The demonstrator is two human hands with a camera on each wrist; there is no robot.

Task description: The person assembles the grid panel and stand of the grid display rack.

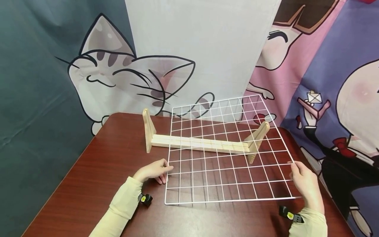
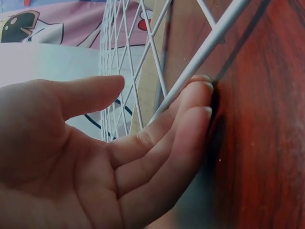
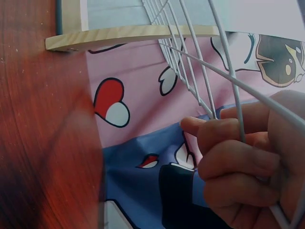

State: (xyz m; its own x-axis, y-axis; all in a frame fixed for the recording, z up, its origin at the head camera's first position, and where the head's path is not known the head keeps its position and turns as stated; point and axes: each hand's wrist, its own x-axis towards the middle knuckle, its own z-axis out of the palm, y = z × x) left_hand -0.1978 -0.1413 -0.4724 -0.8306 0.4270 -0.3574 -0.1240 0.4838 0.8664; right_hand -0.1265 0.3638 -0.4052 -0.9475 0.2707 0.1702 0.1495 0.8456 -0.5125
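A white wire grid panel (image 1: 219,170) slants over the table, its far edge raised above a wooden stand (image 1: 201,144) that has two upright end pieces and a crossbar. At the panel's left edge is my left hand (image 1: 155,170). In the left wrist view, its extended fingers (image 2: 164,157) reach under the edge wire, close over the tabletop, while the thumb stays apart from the wire. My right hand (image 1: 306,182) grips the right edge near the front corner; in the right wrist view its fingers (image 3: 233,164) curl round the wires.
The dark red wooden table (image 1: 97,171) carries the stand toward its back edge. Behind it hangs a printed cloth (image 1: 207,39) with cartoon figures. Each wrist wears a small black camera (image 1: 145,199).
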